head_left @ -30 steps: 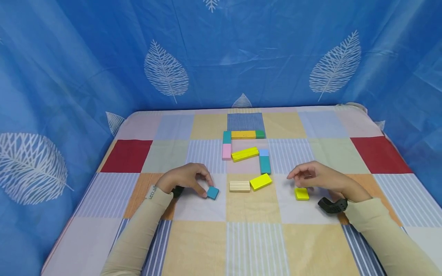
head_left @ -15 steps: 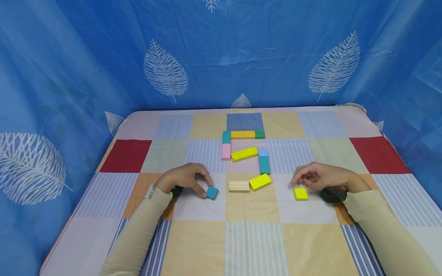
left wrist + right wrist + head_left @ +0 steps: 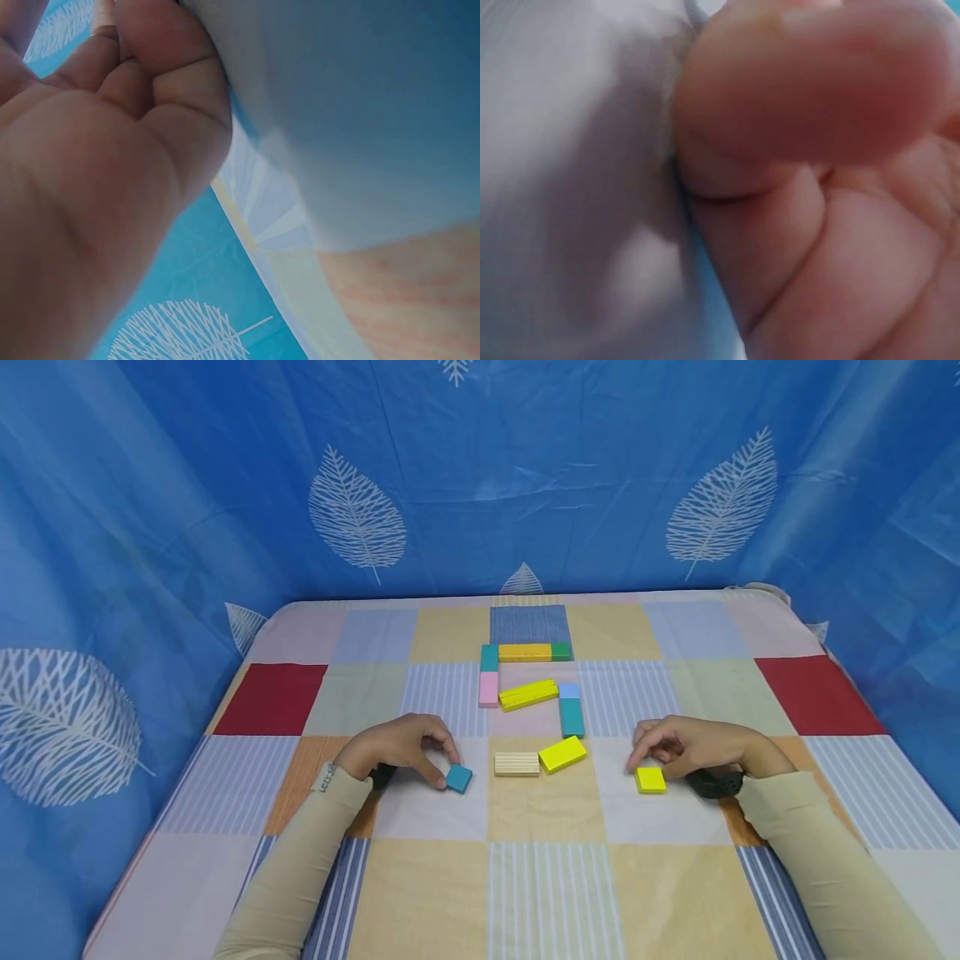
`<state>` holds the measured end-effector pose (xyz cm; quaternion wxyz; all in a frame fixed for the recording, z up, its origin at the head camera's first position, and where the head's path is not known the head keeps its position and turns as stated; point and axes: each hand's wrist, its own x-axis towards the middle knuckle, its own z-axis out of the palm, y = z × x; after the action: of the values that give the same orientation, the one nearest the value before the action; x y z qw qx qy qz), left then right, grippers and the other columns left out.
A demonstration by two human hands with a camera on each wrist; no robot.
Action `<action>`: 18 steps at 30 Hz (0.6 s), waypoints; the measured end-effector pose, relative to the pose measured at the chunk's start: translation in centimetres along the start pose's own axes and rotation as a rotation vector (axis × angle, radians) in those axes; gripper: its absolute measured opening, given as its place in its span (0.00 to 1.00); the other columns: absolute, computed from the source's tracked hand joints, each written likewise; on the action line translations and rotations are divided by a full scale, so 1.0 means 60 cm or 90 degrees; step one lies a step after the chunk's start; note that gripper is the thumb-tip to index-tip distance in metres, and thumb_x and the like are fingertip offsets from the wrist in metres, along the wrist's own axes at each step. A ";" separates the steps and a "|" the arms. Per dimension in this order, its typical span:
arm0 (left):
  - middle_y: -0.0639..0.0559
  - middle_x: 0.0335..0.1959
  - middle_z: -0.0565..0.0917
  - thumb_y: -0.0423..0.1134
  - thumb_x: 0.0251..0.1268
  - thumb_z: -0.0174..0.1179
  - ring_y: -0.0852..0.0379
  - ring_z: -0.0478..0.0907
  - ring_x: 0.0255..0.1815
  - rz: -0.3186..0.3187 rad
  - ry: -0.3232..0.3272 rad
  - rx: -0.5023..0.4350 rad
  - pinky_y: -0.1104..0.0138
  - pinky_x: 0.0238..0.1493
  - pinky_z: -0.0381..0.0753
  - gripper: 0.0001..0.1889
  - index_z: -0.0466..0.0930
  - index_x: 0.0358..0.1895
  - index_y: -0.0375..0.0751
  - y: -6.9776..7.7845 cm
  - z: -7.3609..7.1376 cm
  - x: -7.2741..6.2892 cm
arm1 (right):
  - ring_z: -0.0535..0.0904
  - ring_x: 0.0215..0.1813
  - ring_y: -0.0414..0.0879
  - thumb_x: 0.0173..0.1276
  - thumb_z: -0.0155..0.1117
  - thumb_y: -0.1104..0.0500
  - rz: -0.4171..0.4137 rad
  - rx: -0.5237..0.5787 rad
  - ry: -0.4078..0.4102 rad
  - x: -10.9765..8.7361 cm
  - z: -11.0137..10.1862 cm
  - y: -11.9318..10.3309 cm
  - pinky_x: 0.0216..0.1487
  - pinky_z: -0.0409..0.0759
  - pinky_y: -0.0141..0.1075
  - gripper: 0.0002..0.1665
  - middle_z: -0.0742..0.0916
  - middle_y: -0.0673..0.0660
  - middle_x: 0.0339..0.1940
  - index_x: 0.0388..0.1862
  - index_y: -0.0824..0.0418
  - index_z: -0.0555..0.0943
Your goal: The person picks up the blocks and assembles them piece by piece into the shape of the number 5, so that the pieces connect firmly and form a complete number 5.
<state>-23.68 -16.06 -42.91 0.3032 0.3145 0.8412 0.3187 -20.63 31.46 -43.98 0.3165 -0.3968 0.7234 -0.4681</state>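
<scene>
Half-open fingers (image 3: 447, 741) are curving by the blue block (image 3: 459, 779) and small yellow block (image 3: 650, 782) at its three o'clock. I can't tell if they're gripping.

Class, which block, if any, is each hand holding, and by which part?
The left hand has fingers at the left edge of a flat blue square block; the right hand flanks a flat yellow square block. Neither hold can be confirmed.
</scene>
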 end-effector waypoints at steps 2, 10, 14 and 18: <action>0.56 0.46 0.84 0.34 0.55 0.84 0.61 0.76 0.51 0.002 -0.001 -0.003 0.61 0.64 0.76 0.11 0.93 0.41 0.43 0.000 0.000 0.000 | 0.69 0.32 0.56 0.63 0.66 0.78 0.008 -0.001 0.005 0.000 0.001 0.000 0.29 0.68 0.41 0.23 0.75 0.65 0.34 0.55 0.67 0.89; 0.55 0.46 0.84 0.34 0.55 0.84 0.61 0.76 0.51 0.004 0.003 -0.009 0.61 0.65 0.76 0.11 0.93 0.40 0.43 0.003 -0.001 -0.002 | 0.70 0.32 0.55 0.61 0.68 0.77 0.025 -0.002 0.016 -0.002 0.002 0.003 0.29 0.68 0.39 0.22 0.77 0.64 0.37 0.54 0.68 0.88; 0.55 0.46 0.84 0.33 0.55 0.84 0.61 0.76 0.51 0.004 0.003 -0.009 0.61 0.65 0.76 0.12 0.93 0.41 0.42 0.006 -0.001 -0.003 | 0.71 0.34 0.55 0.62 0.70 0.76 0.028 -0.003 0.024 -0.003 0.002 0.005 0.30 0.69 0.36 0.21 0.77 0.63 0.39 0.55 0.68 0.87; 0.55 0.46 0.85 0.32 0.54 0.84 0.60 0.76 0.50 -0.001 0.004 -0.004 0.61 0.64 0.76 0.12 0.93 0.41 0.42 0.009 -0.002 -0.004 | 0.72 0.36 0.54 0.63 0.71 0.75 0.044 -0.001 0.035 -0.004 0.003 0.008 0.32 0.70 0.33 0.20 0.77 0.62 0.39 0.55 0.68 0.86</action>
<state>-23.43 -15.93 -42.37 0.3017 0.3120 0.8412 0.3224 -20.51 31.71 -44.44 0.3124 -0.3586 0.7454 -0.4670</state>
